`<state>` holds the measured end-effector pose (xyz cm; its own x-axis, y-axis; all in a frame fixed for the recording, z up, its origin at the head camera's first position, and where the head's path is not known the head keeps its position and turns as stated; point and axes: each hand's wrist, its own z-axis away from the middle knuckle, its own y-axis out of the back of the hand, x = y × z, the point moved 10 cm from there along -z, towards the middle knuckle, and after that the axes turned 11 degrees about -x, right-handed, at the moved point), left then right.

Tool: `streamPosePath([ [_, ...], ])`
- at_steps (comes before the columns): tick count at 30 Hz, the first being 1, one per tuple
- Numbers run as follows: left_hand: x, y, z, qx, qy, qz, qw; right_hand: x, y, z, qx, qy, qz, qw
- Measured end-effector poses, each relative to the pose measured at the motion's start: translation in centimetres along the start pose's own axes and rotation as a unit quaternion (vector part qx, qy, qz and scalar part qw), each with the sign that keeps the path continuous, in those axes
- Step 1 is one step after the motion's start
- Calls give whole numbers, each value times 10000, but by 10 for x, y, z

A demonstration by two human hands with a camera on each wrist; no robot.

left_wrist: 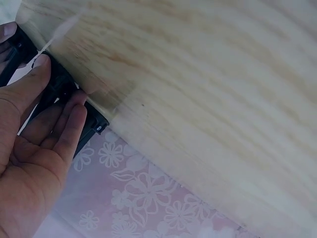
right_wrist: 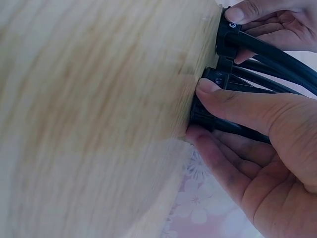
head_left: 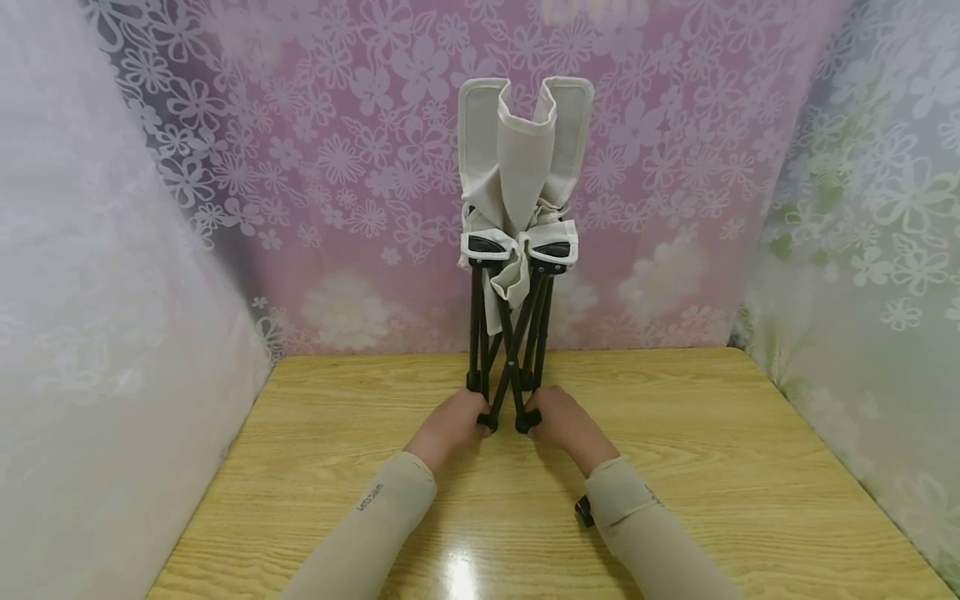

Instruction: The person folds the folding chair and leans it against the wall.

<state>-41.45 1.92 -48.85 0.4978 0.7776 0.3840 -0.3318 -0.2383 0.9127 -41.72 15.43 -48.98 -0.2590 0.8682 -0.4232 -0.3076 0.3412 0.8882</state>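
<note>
A folding chair [head_left: 527,158] with off-white fabric and black crossed legs stands upright, folded narrow, toward the far edge of the table. My left hand [head_left: 452,421] grips the near left foot [head_left: 489,422], its thumb on the black plastic. The near right foot [head_left: 527,422] is pinched between thumb and fingers of my right hand [head_left: 564,423]. Close up in the right wrist view, both feet sit at the tabletop, the left hand [right_wrist: 285,22] just beyond the right hand [right_wrist: 277,144]. In the left wrist view, the left hand [left_wrist: 37,144] curls round a black leg end [left_wrist: 60,82].
The wooden table [head_left: 337,500] spreads out below the chair. Behind it hangs a pink flowered curtain [head_left: 337,167], with pale sheets [head_left: 127,275] at the left and right sides. A small black object [head_left: 583,510] shows at the right sleeve.
</note>
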Motion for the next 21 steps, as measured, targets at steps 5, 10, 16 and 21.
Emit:
streamPosePath([
  [5,-1,1,-2,-13,-7,-5,10000,2,0,-2,-6,-57,-9,10000],
  [10,-1,2,-4,-16,-4,37,10000,3,0,-5,-87,-119,-5,9999],
  [16,-2,5,-7,50,34,-48,10000,2,5,-7,7,-102,-42,9999],
  [21,-2,5,-8,-5,4,-43,10000,2,6,-8,27,-84,56,9999],
])
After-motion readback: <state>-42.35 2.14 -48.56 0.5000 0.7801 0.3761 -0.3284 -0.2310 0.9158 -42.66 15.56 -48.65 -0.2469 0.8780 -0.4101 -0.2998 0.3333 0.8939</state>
